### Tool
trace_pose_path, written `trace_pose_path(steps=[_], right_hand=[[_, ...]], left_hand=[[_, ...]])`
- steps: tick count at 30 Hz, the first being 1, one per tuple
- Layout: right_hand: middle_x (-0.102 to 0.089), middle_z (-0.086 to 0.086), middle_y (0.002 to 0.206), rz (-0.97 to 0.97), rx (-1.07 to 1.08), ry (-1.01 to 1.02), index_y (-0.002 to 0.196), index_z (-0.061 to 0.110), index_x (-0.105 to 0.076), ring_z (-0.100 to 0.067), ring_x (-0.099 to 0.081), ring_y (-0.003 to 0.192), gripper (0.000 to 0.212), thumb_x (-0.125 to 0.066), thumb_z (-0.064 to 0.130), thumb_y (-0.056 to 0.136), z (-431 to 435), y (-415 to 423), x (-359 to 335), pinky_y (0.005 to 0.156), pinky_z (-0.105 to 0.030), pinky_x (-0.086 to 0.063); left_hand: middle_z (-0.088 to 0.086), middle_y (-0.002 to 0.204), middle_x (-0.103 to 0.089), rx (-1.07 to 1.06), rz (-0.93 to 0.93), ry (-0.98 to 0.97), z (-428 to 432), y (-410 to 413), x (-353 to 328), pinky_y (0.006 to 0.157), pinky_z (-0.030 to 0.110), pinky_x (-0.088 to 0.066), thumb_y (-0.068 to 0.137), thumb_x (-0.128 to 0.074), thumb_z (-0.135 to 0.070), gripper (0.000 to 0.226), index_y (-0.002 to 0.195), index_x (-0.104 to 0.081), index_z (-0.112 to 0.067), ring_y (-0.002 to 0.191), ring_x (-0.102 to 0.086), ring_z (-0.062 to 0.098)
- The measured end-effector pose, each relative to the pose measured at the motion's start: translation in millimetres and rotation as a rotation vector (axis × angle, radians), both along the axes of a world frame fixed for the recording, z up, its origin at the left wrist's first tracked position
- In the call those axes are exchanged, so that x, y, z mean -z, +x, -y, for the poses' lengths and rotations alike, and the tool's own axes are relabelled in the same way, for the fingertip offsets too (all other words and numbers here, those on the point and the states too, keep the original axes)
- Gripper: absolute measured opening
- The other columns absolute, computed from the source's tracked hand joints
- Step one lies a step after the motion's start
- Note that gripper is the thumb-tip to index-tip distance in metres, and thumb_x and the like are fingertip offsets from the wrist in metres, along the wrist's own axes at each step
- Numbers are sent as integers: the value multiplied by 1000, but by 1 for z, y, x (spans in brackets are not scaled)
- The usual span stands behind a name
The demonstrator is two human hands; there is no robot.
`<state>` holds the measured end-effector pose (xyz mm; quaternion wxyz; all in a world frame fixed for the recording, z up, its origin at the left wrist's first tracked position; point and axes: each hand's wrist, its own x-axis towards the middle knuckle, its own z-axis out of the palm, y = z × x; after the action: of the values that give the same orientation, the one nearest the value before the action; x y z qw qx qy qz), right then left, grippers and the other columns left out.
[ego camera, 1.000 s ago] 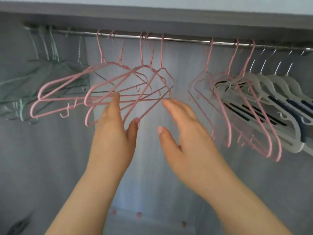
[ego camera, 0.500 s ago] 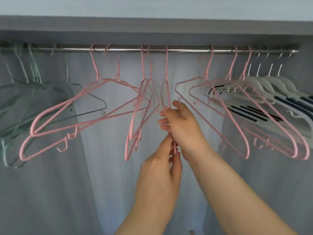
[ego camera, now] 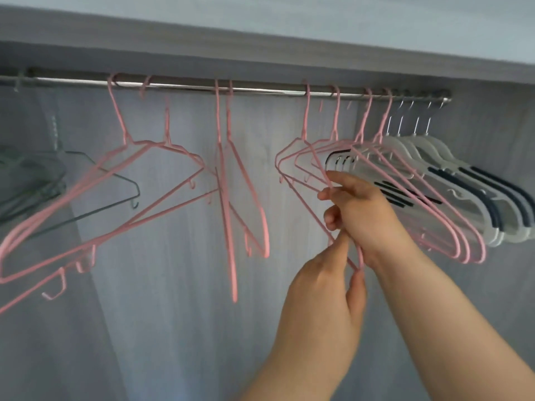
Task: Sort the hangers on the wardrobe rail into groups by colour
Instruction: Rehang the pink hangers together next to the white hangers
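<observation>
The right hand curls round the upper arm of a thin pink coated-wire hanger. Just below it, the left hand pinches the hanger's rounded lower corner. Its hook sits on the steel rail above the hands, and its long axis slants downward. Broad white plastic hangers with dark strips hang right of the hands.

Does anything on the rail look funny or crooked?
Yes. Two pink hangers in the middle of the rail hang twisted edge-on, unlike the rest. Another pink hanger further right sits tilted, gripped by the right hand and pinched at its lower end by the left hand.
</observation>
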<state>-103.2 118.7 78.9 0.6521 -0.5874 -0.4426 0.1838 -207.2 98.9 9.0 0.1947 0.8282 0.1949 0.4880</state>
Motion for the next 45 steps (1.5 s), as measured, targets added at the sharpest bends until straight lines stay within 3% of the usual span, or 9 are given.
trace_pose_path(steps=[2, 4, 9, 15, 22, 28, 33, 38, 45], right_hand=[[-61, -4, 104, 145, 32, -108, 133, 14, -41, -10, -66, 74, 40, -42, 12, 93, 8, 6, 0, 64, -24, -55], [-45, -11, 134, 485, 191, -240, 140, 13, -28, -26, -50, 118, 55, -49, 20, 90, 14, 6, -1, 85, -34, -48], [-39, -11, 139, 996, 349, 100, 134, 11, -42, -27, -36, 127, 47, -49, 17, 88, 31, -42, -24, 99, -21, -22], [-51, -7, 128, 554, -267, -97, 130, 12, -38, -16, -52, 107, 53, -49, 42, 88, 19, -85, -28, 85, -23, -42], [-62, -7, 108, 313, -377, -165, 121, 17, -37, -24, -59, 103, 49, -53, 41, 82, -14, -108, -8, 95, -44, -46], [-59, 3, 118, 155, -461, -136, 139, 18, -27, -13, -54, 108, 54, -47, 18, 89, -27, -107, 11, 85, -19, -41], [-52, 5, 114, 123, -443, -94, 137, 23, -31, -6, -48, 96, 47, -40, 9, 93, -34, -108, 21, 57, 1, -38], [-49, 8, 115, 117, -452, -77, 137, 28, -30, -1, -48, 92, 48, -42, 13, 93, -38, -112, 26, 58, 3, -33], [-47, 4, 119, 62, -457, -20, 139, 24, -27, -8, -47, 102, 50, -46, 16, 93, -41, -126, 33, 55, 9, -35]], left_hand=[[-2, 116, -64, -64, -26, 91, 5, -4, 6, 91, 16, -32, 85, -51, -25, 44, 129, -45, -23, 101, -59, 11], [-2, 111, -66, -136, 56, 210, 8, -10, 9, 91, 14, -36, 83, -50, -22, 38, 120, -53, -18, 101, -55, 8], [-9, 113, -50, -261, 379, 289, 4, -25, 9, 92, 13, -37, 81, -52, -10, 39, 118, -47, -20, 107, -44, 2], [-2, 123, -42, -464, 555, 426, 1, -46, 11, 103, 26, -36, 80, -53, -1, 51, 126, -38, -15, 125, -36, 2], [2, 146, -22, -553, 443, 198, -17, -63, 7, 114, 26, -19, 84, -45, -1, 64, 139, -16, -16, 138, -20, 13], [8, 144, -35, -687, 340, 70, -45, -85, 3, 107, 12, -13, 87, -49, -4, 54, 138, -29, -9, 134, -28, 20], [12, 141, -41, -835, 255, 65, -60, -96, -3, 108, 37, -24, 85, -53, -4, 52, 134, -37, -7, 127, -34, 30], [10, 138, -46, -1008, 214, 73, -73, -112, -7, 97, 43, -26, 82, -56, -4, 54, 133, -40, -11, 118, -33, 31], [14, 90, -69, -883, 205, 57, -77, -125, -9, 80, 41, -41, 89, -47, -9, 24, 106, -63, -12, 88, -56, 37]])
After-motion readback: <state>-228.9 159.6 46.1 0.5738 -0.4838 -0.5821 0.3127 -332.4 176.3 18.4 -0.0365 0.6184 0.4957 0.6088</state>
